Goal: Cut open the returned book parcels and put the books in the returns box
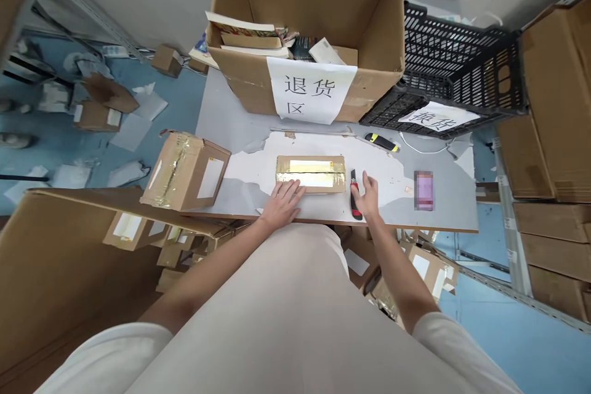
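Observation:
A small cardboard box lies on the table in front of me, its top crossed by yellowish tape with a slit along the middle. My left hand rests on the box's near left edge, fingers stretched out flat. Just right of the box is a red and black utility knife, lying with its blade end pointing away from me. Beside the knife is my right hand, fingers apart; whether its edge touches the handle I cannot tell.
Behind stand a large open carton with books and a black plastic crate. A taped box sits left. On the table lie a yellow-black cutter and a blurred pink item. Boxes fill the space under the table edge.

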The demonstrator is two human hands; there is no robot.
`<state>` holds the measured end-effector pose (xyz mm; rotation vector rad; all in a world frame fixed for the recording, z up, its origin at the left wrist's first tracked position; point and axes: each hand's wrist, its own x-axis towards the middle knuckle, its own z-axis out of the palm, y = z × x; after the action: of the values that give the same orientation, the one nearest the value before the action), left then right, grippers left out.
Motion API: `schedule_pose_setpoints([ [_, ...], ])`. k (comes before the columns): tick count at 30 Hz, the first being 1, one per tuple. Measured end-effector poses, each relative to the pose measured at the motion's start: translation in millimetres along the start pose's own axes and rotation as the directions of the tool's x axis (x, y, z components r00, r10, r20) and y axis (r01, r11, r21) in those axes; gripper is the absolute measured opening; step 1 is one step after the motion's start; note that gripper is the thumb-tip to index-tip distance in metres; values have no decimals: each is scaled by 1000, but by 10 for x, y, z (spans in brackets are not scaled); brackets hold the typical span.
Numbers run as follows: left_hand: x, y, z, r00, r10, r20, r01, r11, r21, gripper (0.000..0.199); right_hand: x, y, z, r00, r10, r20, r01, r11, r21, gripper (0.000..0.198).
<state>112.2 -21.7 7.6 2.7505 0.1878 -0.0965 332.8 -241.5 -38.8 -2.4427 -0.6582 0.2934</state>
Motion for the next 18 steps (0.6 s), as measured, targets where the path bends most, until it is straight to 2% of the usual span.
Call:
schedule_pose_setpoints([
  [2, -11, 4, 35, 1000, -12, -9, 12, 1000, -8, 68, 257, -226, -191, 976, -201, 78, 199, 979, 32, 80],
  [4, -25, 6, 64, 1000, -21, -15, 21, 1000, -18, 67, 491, -482, -308, 891, -380, 247, 379, 924, 54, 83],
  [5, -34, 5, 75, 1000, -21, -17, 20, 1000, -24, 68, 587, -598, -336, 840, -435, 323, 434, 897, 79, 77],
  [6, -43, 2, 84, 1000, -16, -16, 16, 999, -30, 68, 670, -697, -345, 812, -452, 370, 450, 888, 98, 67],
  [7, -52, -2, 89, 1000, -8, -14, 8, 999, -35, 69, 742, -776, -337, 811, -438, 388, 432, 895, 108, 57],
  [9, -65, -13, 93, 1000, 10, -9, -10, 999, -43, 70, 870, -871, -280, 878, -330, 346, 317, 944, 95, 43],
  [11, -72, -18, 86, 1000, 18, -14, -19, 999, -47, 71, 989, -905, -180, 951, -178, 251, 164, 983, 78, 41],
  [14, -63, -15, 43, 999, 23, -38, -25, 998, -55, 70, 1109, -916, -10, 989, -1, 149, -18, 992, 127, 47],
  [16, -37, -23, -16, 998, 25, -51, -29, 997, -78, 65, 1094, -927, 47, 995, 27, 100, -43, 985, 170, 48],
  [18, 14, -68, -105, 998, 6, -68, -14, 994, -111, 62, 980, -944, 13, 998, -64, -11, 65, 987, 145, 47],
])
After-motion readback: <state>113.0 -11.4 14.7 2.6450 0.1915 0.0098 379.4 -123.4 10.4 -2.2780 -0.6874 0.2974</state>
